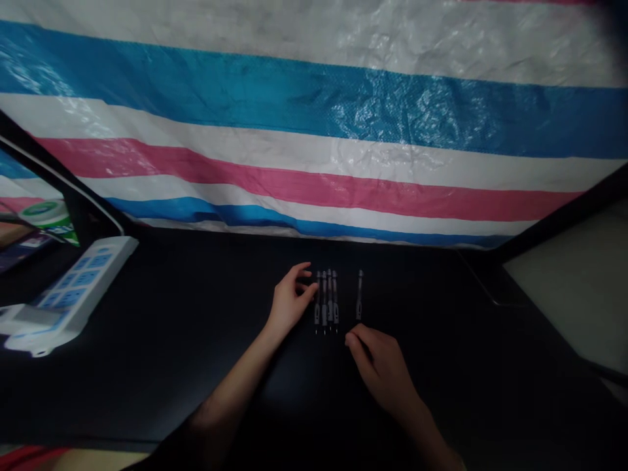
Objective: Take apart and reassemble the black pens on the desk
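Observation:
Several dark pens (326, 299) lie side by side on a black table (196, 340), tips toward me. One more pen (359, 296) lies apart, a little to their right. My left hand (290, 297) rests on the table at the left of the row, fingers loosely curled, its thumb touching the leftmost pen. My right hand (380, 369) lies just below the single pen, fingers curled under, with nothing visible in it.
A white power strip (73, 288) with blue sockets lies at the left of the table. A striped white, blue and pink tarpaulin (314, 131) hangs behind. A green-lidded container (46, 212) stands at far left. A pale surface (579, 288) adjoins on the right.

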